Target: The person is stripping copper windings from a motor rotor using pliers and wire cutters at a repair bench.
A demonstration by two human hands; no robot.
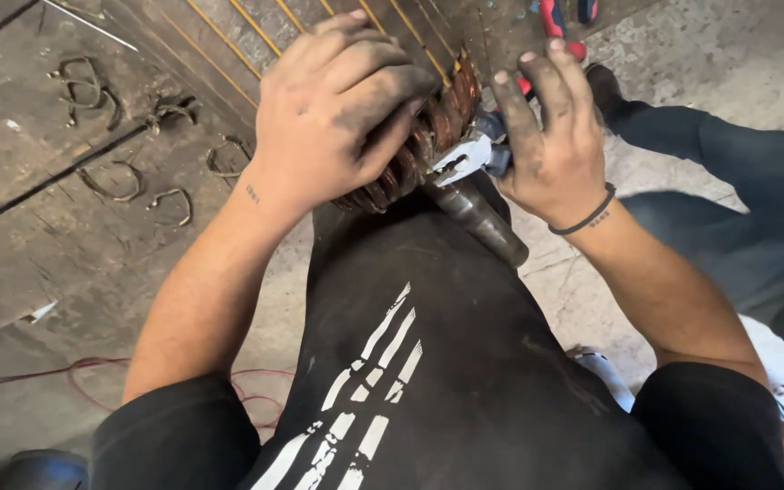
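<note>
**Two hands on a copper coil at the edge of a worn wooden surface**

The left hand (333,109) was clamped over a coil of copper winding (428,136), its blackened fingers curled across the top of the reddish turns and pressing them down. The right hand (551,136) was closed round the handles of a pair of pliers (469,154), whose pale metal head met the coil's right flank; whether the nose had actually caught a strand could not be told. The coil sat just above the middle of the frame, mounted on a dark metal shaft (483,222) that ran down and to the right against the person's black apron (428,363).

As to progress, the winding looked largely intact, its turns packed tight, so most of the work on it seemed to remain. Several bent wire loops (124,181) lay scattered on the wooden surface (47,263) at upper left; whether they came off this coil could not be told.

Room was tight at the coil itself: both hands crowded it and the apron closed in from below. To the left the wooden surface lay open beyond the loops. At upper right a red-handled tool (553,23) lay near the frame edge, and another person's dark trouser leg (728,154) bounded the concrete floor (682,54) on the right.
</note>
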